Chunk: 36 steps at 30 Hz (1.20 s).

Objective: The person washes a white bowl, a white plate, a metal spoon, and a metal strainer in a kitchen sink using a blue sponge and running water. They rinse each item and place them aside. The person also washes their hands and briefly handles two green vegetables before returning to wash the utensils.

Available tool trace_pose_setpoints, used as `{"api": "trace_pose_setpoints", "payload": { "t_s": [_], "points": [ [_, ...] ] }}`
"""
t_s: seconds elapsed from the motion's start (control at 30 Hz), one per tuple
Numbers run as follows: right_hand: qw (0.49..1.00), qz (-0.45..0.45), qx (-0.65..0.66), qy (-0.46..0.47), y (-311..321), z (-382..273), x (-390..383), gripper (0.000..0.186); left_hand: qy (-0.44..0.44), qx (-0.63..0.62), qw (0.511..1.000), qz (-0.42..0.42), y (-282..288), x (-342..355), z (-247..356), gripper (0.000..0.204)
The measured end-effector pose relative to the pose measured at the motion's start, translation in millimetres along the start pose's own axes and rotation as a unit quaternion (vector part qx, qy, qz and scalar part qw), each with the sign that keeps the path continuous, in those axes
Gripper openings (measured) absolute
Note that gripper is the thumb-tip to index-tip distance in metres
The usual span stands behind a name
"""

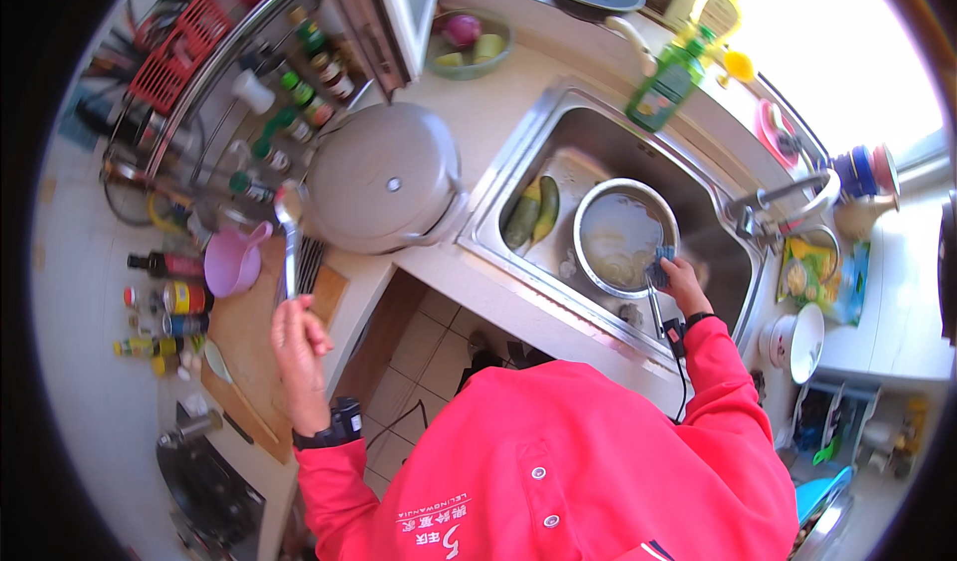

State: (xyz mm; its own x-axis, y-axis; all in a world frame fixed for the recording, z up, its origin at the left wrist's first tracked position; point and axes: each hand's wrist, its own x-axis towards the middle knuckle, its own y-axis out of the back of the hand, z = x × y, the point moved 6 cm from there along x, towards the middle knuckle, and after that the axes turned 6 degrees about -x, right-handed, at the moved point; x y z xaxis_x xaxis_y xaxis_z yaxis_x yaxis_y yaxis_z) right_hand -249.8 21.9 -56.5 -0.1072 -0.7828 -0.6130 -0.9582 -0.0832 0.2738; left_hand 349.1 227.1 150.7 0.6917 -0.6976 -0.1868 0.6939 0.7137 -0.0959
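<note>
On the left, my left hand (pixel 299 337) is closed round the handle of a long metal spoon (pixel 290 262), its bowl end raised beside the large grey lidded pot (pixel 384 167). My right hand (pixel 683 287) reaches into the steel sink (pixel 563 127) and grips a blue scrubber (pixel 662 266). It is at the rim of a round metal pot (pixel 596 267) holding cloudy water. A thin metal handle (pixel 655 312) runs below the scrubber; whether it belongs to the pot cannot be made out. Two green gourds or cucumbers (pixel 533 212) lie in the sink, left of the pot.
A green soap bottle (pixel 663 87) stands behind the sink, with the faucet (pixel 778 207) at right. A bowl of vegetables (pixel 474 67) sits at the back. At left are a pink container (pixel 234 262), a wooden board (pixel 234 337), a rack of bottles (pixel 309 102) and a black stove (pixel 204 471).
</note>
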Motion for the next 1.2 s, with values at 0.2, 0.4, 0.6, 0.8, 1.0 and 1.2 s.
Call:
{"api": "trace_pose_setpoints", "payload": {
  "t_s": [0.2,0.4,0.6,0.8,1.0,1.2],
  "points": [
    [0.999,0.012,0.036,-0.017,5.9,10.5,-4.8,0.025,0.166,-0.100,0.954,-0.230,-192.8,17.3,-41.2,0.027],
    [0.999,0.002,0.042,0.031,29.8,24.9,-11.8,0.027,0.272,-0.118,0.926,-0.234,-313.4,88.6,-134.1,0.022],
    [0.978,0.049,-0.203,0.005,71.6,62.3,-8.9,0.037,0.215,-0.042,0.964,-0.152,-343.6,162.2,-188.5,0.020],
    [0.950,-0.075,-0.303,-0.021,46.4,88.1,-1.7,0.046,0.261,0.012,0.945,-0.197,-357.6,127.6,-212.1,0.026],
    [0.957,-0.232,-0.152,-0.081,8.5,77.2,-9.8,0.027,0.153,0.116,0.936,-0.295,-388.9,35.6,-203.8,0.029],
    [0.945,-0.299,0.111,-0.072,-33.9,17.2,-28.7,0.035,0.467,0.203,0.733,-0.450,-398.2,-93.3,-277.1,0.049]
  ]
}}
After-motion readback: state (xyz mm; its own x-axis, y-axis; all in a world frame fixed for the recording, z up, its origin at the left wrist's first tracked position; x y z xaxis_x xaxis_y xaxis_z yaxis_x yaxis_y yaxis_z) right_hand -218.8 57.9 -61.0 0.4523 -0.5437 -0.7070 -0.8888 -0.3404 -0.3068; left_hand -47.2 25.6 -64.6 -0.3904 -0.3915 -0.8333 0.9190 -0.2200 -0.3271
